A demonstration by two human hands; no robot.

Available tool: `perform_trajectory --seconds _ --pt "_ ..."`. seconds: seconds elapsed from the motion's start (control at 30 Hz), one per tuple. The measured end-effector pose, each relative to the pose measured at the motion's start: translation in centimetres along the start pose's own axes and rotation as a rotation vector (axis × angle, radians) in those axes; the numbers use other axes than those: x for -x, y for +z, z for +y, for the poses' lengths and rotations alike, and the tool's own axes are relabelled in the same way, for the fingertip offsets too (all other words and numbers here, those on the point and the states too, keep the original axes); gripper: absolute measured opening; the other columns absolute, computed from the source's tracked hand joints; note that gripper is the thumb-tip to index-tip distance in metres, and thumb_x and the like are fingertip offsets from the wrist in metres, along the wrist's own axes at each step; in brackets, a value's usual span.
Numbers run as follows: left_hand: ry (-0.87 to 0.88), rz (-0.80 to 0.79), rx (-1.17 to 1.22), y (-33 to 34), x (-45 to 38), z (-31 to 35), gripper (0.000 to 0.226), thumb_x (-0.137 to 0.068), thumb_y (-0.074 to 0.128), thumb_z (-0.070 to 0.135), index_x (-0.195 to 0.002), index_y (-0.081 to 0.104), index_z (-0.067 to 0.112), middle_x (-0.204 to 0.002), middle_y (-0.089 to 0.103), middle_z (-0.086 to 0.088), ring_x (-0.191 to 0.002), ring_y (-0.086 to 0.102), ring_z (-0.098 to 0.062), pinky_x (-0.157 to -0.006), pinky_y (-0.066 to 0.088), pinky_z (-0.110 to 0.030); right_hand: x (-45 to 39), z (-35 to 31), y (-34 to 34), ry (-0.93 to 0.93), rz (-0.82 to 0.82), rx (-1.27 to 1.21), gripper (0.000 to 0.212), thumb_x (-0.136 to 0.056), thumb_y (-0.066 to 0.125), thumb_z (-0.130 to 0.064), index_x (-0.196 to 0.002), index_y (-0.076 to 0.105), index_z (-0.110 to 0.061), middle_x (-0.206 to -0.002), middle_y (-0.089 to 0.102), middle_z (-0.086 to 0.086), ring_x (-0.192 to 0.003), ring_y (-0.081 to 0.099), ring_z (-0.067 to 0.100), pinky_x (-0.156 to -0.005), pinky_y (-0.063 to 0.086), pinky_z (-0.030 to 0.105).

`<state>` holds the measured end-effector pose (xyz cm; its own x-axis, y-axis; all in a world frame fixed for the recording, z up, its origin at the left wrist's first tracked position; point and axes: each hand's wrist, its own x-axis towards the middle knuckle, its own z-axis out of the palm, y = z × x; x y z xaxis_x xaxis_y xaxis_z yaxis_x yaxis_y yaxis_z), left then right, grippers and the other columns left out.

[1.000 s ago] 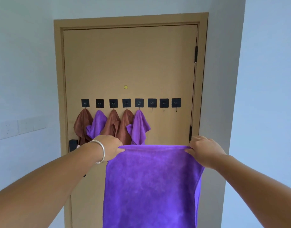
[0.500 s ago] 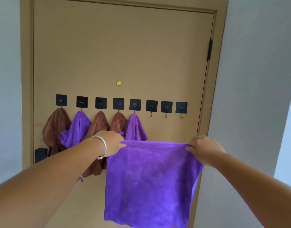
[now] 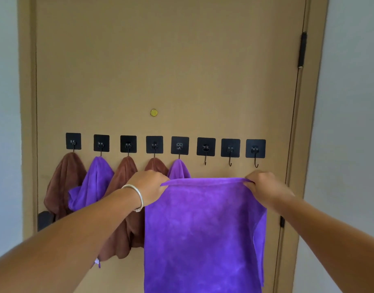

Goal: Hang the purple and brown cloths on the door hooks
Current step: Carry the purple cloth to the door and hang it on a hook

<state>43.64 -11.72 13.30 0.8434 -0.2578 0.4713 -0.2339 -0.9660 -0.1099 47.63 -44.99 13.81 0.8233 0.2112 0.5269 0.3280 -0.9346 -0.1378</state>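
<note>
the left hand (image 3: 149,186) and the right hand (image 3: 264,187) each pinch a top corner of a purple cloth (image 3: 203,229), fingers curled over its upper edge, so it hangs spread flat in front of the door (image 3: 160,60), just below the row of black hooks (image 3: 206,147). the five hooks on the left carry brown and purple cloths (image 3: 64,182); the three on the right are bare. a bracelet (image 3: 137,194) sits on the left wrist

I saw pale grey-blue walls (image 3: 350,102) on both sides of a tan door frame (image 3: 26,102), black hinges (image 3: 302,49) on the right edge, and soft, even light throughout.
</note>
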Motion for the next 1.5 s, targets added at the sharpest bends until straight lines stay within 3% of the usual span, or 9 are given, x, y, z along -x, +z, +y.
perform_trajectory --seconds 0.07,0.17,0.37,0.5,0.63,0.8,1.03,1.33,1.5 --pt "0.000 0.065 -0.024 0.0 -1.9 -0.3 0.025 -0.097 0.038 0.018 -0.094 0.060 0.030 -0.090 0.066 0.001 -0.079 0.058 -0.024 -0.066 0.047 -0.034 -2.1 0.2 0.2 -0.047 0.050 -0.061 0.029 -0.100 0.044 -0.020 -0.079 0.064 -0.018 -0.086 0.059 -0.001 -0.078 0.057 0.019 -0.069 0.050 0.034" --pt "0.039 0.155 -0.103 0.3 -4.0 -0.6 0.055 -0.092 0.040 0.007 -0.135 0.039 0.042 -0.112 0.063 0.009 -0.075 0.051 -0.022 -0.064 0.037 -0.031 -4.7 0.3 0.6 -0.156 0.150 -0.055 0.026 -0.096 0.041 -0.007 -0.091 0.064 -0.018 -0.095 0.062 -0.003 -0.085 0.058 0.023 -0.073 0.050 0.037" --pt "0.191 0.174 -0.379 1.0 -7.3 -1.0 0.051 -0.079 0.051 -0.002 -0.115 0.055 0.033 -0.112 0.051 0.002 -0.073 0.050 -0.026 -0.057 0.032 -0.031 -8.1 1.0 0.9 -0.427 0.152 0.252 0.047 -0.070 0.039 0.009 -0.096 0.048 -0.029 -0.101 0.050 -0.009 -0.078 0.045 0.020 -0.049 0.021 0.027" --pt "0.041 0.126 -0.319 1.6 -9.0 -0.6 0.057 -0.092 0.033 0.018 -0.144 0.035 0.042 -0.115 0.045 -0.003 -0.088 0.053 -0.028 -0.064 0.033 -0.031 -10.2 -0.1 1.3 -0.470 0.152 0.351 0.053 -0.088 0.042 -0.004 -0.127 0.053 -0.039 -0.100 0.039 -0.005 -0.078 0.041 0.019 -0.057 0.028 0.030" --pt "-0.013 0.092 -0.406 2.3 -11.0 -0.3 0.078 -0.088 0.043 0.004 -0.149 0.015 0.044 -0.110 0.039 -0.003 -0.066 0.036 -0.024 -0.056 0.031 -0.034 -11.3 -2.3 1.6 -0.403 0.111 0.478 0.040 -0.092 0.039 -0.009 -0.126 0.052 -0.024 -0.102 0.040 0.003 -0.070 0.043 0.023 -0.054 0.030 0.032" --pt "0.009 0.063 -0.425 3.2 -13.0 1.5 0.059 -0.085 0.042 0.002 -0.137 0.034 0.029 -0.105 0.047 -0.005 -0.068 0.051 -0.027 -0.050 0.027 -0.033 -11.5 -4.6 3.6 -0.353 0.041 0.593 0.026 -0.093 0.040 -0.008 -0.115 0.054 -0.014 -0.108 0.053 0.006 -0.077 0.058 0.025 -0.058 0.036 0.036" --pt "0.124 -0.026 -0.382 5.1 -12.3 4.0 0.033 -0.093 0.041 0.016 -0.124 0.048 0.023 -0.110 0.055 -0.003 -0.092 0.061 -0.028 -0.065 0.038 -0.035 -11.0 -5.4 7.1 -0.315 -0.017 0.508 0.023 -0.095 0.044 -0.013 -0.117 0.051 -0.015 -0.108 0.061 0.003 -0.092 0.062 0.026 -0.064 0.039 0.034" --pt "0.357 -0.188 -0.541 7.7 -10.8 5.7 0.052 -0.094 0.036 0.051 -0.124 0.059 0.015 -0.120 0.056 -0.007 -0.109 0.044 -0.028 -0.092 0.033 -0.041 -9.3 -4.1 9.6 -0.313 -0.011 0.521 0.032 -0.094 0.051 -0.020 -0.126 0.051 -0.017 -0.127 0.047 0.009 -0.107 0.052 0.027 -0.073 0.045 0.035" --pt "0.393 -0.265 -0.503 8.8 -9.4 5.5 0.048 -0.098 0.033 0.045 -0.125 0.053 0.011 -0.122 0.060 -0.008 -0.111 0.047 -0.027 -0.101 0.031 -0.042 -9.2 -3.5 10.1 -0.361 -0.049 0.487 0.026 -0.095 0.047 -0.017 -0.121 0.052 -0.017 -0.104 0.062 0.003 -0.086 0.062 0.025 -0.064 0.044 0.034"
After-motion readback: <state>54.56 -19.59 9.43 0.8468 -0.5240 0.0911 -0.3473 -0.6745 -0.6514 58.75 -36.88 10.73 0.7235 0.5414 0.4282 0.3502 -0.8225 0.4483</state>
